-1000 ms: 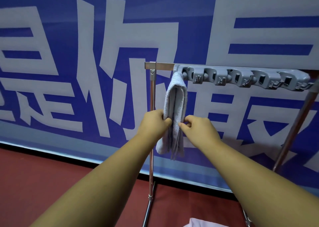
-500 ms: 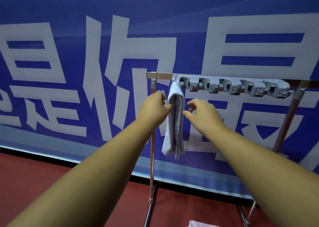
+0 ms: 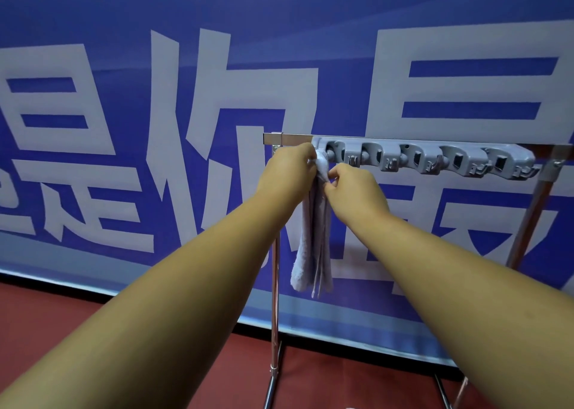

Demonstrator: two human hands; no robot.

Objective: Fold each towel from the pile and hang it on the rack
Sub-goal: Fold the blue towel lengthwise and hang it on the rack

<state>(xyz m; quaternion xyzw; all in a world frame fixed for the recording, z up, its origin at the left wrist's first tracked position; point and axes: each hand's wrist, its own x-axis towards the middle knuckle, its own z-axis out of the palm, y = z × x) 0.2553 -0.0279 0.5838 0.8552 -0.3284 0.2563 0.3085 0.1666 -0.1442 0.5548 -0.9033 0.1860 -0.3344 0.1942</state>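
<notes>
Two bare forearms reach forward and meet at the top of a folded towel (image 3: 311, 247). The left hand (image 3: 287, 175) has its fingers (image 3: 306, 159) curled onto the towel's upper fold from the left; how far they wrap behind the cloth is hidden. The right hand (image 3: 355, 189) pinches the same fold between thumb and forefinger, nearly closed on the cloth. Below the fingers the towel hangs straight down in a narrow layered strip, clear of the red floor (image 3: 93, 331).

Just beyond the fingers stands the rack (image 3: 292, 138), its chrome bar carrying a grey hook strip (image 3: 435, 160). The towel's top sits at the strip's leftmost end, and the hooks to the right of the fingers are bare. Behind everything is a blue banner (image 3: 124, 20).

This looks like the hanging step, with the fold being seated on the rack. The next move likely calls for both hands to let go gently, without dragging the cloth off, before turning to the pile, which is out of view.
</notes>
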